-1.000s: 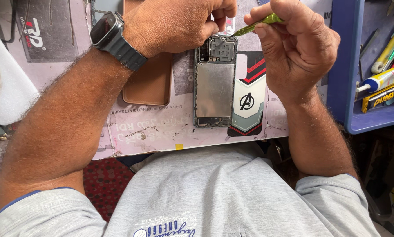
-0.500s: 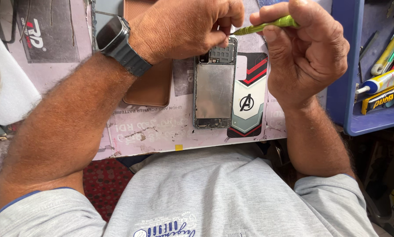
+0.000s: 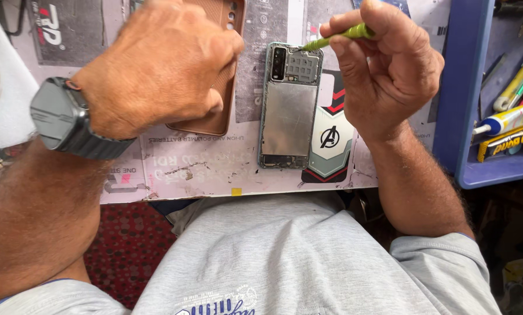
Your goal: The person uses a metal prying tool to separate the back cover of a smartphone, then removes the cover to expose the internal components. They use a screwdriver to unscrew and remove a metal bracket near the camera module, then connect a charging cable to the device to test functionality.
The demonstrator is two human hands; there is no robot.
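Green-handled screwdriver [image 3: 343, 35] pinched between thumb and fingers [image 3: 346, 23] of the right hand [image 3: 384, 70] at upper centre-right of the frame, tip angled down-left and resting at the top right corner of the opened phone [image 3: 289, 108]; fingers clamped tight on the handle, wrist running down toward lower right; phone lying flat on the desk [image 3: 203, 169] at upper centre, back cover off, bare metal plate showing over most of its body, camera strip at its upper left, darker board section across the top; just right of the phone and partly under it, a black, white and red printed card [image 3: 331, 146] with a round emblem; left hand [image 3: 156, 70] at upper left of the frame, knuckles up, fingers curled together and resting on a tan phone case [image 3: 223, 81] lying just left of the phone, apart from the phone itself; whether anything sits inside the curled fingers, cannot tell; dark grey wristwatch [image 3: 60, 116] with ribbed strap on the left wrist at mid left; desk surface pale pinkish, scuffed and stained, covered with printed sheets; blue plastic tray [image 3: 457, 105] at the right edge of the frame, well apart from the phone, holding glue tubes [image 3: 509, 119] and other small tools; grey shirt [image 3: 285, 256] filling the lower centre; red patterned cloth [image 3: 127, 245] at lower left below the desk edge.
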